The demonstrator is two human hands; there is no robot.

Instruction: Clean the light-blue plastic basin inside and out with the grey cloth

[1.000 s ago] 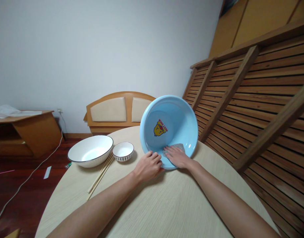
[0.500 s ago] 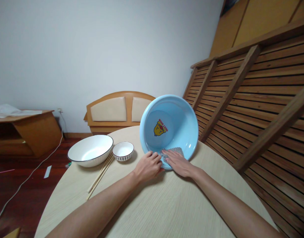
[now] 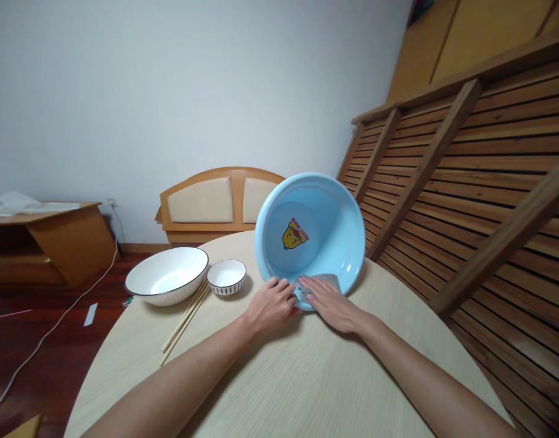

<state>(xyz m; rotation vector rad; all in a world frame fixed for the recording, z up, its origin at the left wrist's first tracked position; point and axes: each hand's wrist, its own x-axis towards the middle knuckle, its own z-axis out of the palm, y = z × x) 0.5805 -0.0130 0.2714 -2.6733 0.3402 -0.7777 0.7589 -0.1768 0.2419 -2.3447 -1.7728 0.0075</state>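
and here's the light-blue plastic basin (image 3: 338,225), standing tipped on its edge on the right half of the round wooden table (image 3: 306,383), its wide mouth facing the near side. glossy walls, bright glints low on the right, and on its bottom a yellow duck print (image 3: 292,236) with red lettering, turned sideways.

down at the near rim, the left hand (image 3: 272,304) has its fingers curled closed over the edge, left of centre; the thumb is mostly hidden. just to the right, the right hand (image 3: 330,304) lies flat, fingers extended on a grey cloth (image 3: 333,281) against the basin's lower inner wall, pressing rather than gripping as far as one can see. so the basin rises just beyond both sets of fingers, the cloth right under the right ones.

over on the left, a small striped bowl (image 3: 227,289), wooden chopsticks (image 3: 183,328) and a large white dark-rimmed bowl (image 3: 167,271).
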